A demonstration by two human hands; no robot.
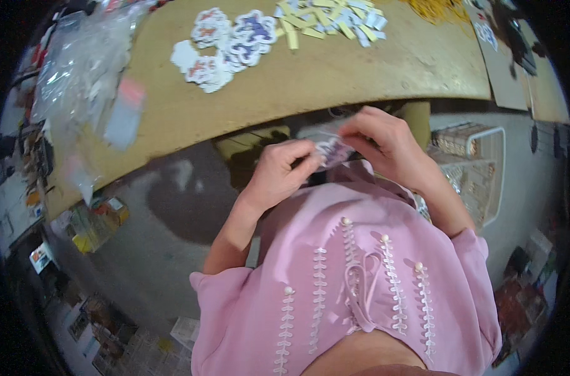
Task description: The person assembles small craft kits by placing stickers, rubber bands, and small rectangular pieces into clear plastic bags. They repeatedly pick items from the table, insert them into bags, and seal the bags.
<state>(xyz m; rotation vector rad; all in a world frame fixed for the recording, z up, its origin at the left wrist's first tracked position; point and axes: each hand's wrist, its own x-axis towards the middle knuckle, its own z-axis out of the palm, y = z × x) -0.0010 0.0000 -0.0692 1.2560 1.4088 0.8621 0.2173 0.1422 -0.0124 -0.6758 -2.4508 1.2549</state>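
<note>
one clear packet point(333, 152), long axis blurred, left fingers point(302, 148) pinching one side, right fingers point(359, 128) the other

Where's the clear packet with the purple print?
Head view, slightly right of centre: the packet is between left hand and right hand, just this side of the table.

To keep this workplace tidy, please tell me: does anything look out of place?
One clear bag at left seems to poke over the front edge of the table, looking askew; nothing else stands out.
</note>
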